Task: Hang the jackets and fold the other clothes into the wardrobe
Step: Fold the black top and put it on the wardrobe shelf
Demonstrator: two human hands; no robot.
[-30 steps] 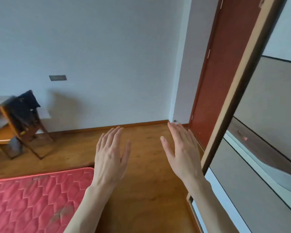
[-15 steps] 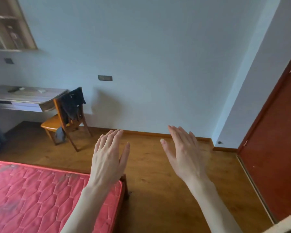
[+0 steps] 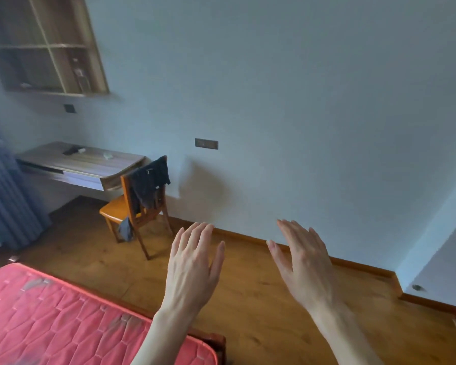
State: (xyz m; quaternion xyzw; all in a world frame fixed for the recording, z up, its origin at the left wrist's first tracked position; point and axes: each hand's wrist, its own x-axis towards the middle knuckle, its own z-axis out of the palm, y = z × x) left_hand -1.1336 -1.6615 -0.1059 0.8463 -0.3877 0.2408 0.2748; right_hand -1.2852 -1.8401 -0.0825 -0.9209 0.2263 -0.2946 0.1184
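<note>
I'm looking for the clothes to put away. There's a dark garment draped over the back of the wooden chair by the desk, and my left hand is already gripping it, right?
Not quite. The head view shows the dark garment draped over the wooden chair by the desk, but your left hand is open, well apart from it, gripping nothing.

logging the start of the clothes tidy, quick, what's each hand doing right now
Left hand: open, fingers straight, holding nothing, raised over the floor.
Right hand: open, fingers straight, holding nothing, raised over the floor.
</note>
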